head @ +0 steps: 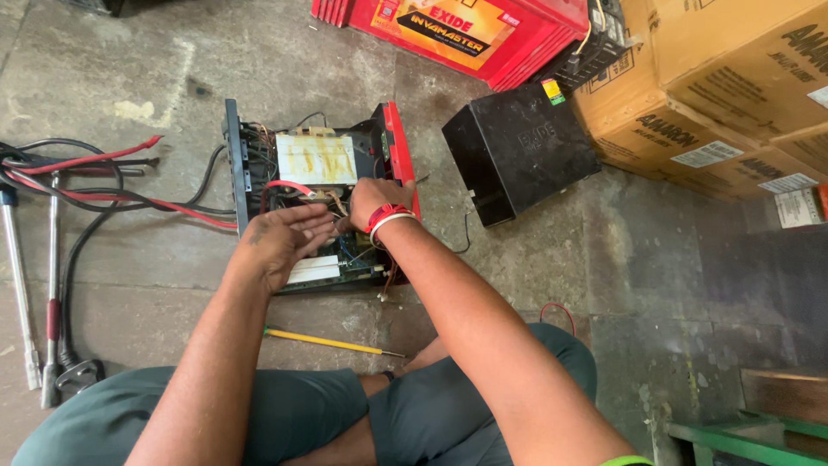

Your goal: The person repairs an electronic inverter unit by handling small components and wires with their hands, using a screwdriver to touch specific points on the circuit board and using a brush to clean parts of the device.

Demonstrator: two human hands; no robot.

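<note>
Open inverter case point(321, 203) at frame centre on the floor, holding a transformer point(316, 159), wires and circuit board. Left hand point(285, 242) open-palmed above the board; right hand point(373, 200) reaching inside, grip unclear.

Both arms stretch forward, forearms nearly meeting. The left hand point(286, 242) lies palm-up, fingers loosely curled; the right hand point(373, 202), knuckles up, reaches down with bent fingers, wrist banded.

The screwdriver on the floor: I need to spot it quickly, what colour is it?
Yellow screwdriver, seen in the head view.
</note>
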